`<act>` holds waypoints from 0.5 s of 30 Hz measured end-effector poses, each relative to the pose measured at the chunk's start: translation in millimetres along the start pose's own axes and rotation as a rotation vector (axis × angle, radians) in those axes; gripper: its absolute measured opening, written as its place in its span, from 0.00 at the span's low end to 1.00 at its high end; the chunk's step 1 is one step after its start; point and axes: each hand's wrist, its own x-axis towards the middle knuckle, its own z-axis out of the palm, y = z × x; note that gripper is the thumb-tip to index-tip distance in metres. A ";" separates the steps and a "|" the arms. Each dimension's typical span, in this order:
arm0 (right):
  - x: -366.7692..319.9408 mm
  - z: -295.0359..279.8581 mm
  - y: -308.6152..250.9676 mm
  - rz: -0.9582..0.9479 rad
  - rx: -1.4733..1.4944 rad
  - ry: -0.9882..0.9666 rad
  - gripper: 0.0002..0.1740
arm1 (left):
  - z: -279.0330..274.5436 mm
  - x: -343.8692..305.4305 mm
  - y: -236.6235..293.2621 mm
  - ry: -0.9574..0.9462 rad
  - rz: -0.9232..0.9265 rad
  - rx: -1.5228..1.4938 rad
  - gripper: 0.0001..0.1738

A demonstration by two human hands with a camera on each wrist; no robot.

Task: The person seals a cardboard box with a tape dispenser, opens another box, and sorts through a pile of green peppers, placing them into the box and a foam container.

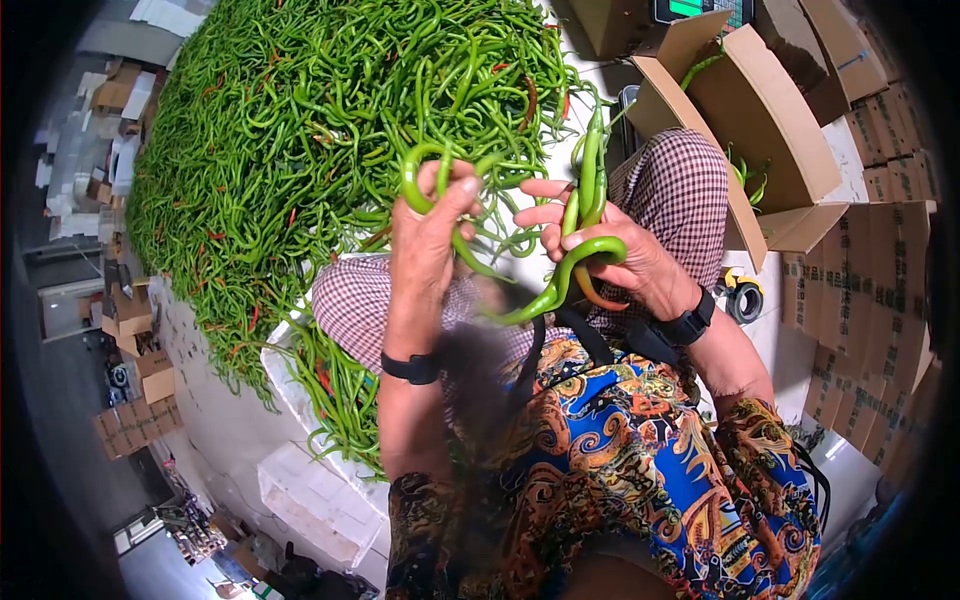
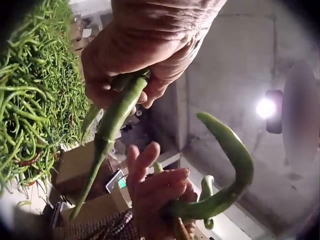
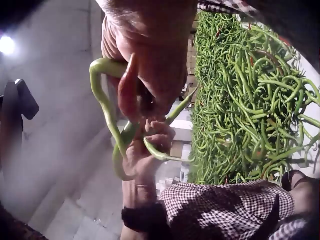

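Observation:
My left hand [image 1: 422,240] is raised over the lap and pinches long green chili peppers; one curved green chili [image 1: 409,182] loops over its fingers. In the left wrist view, a straighter green chili [image 2: 119,114] points downward from these fingers. Close by on the right, my right hand [image 1: 645,262] holds several green chilies [image 1: 590,165] between thumb and palm, with some fingers extended. A bent green chili [image 1: 560,285] curls across its thumb. Among that bunch is a reddish chili [image 3: 128,92], its tip below the palm in the head view.
A large heap of green chilies [image 1: 330,130] with a few red ones spreads ahead and left. A white container [image 1: 273,372] at the left knee holds more. On the right stand an open cardboard box [image 1: 785,130] with some chilies, a lit display [image 1: 686,8] and stacked cartons [image 1: 860,320].

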 end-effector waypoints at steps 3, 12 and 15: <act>0.1 7.4 1.8 -0.032 -0.010 0.049 0.43 | 11.8 -5.6 -23.7 -0.055 -0.121 -0.019 0.16; 9.7 3.2 23.7 -0.230 -0.689 0.202 0.40 | 44.2 -35.1 -52.1 -0.202 -0.052 -0.067 0.39; 4.3 -0.9 26.9 -0.324 -0.912 0.165 0.39 | 46.0 -42.8 -47.9 -0.295 0.021 0.256 0.32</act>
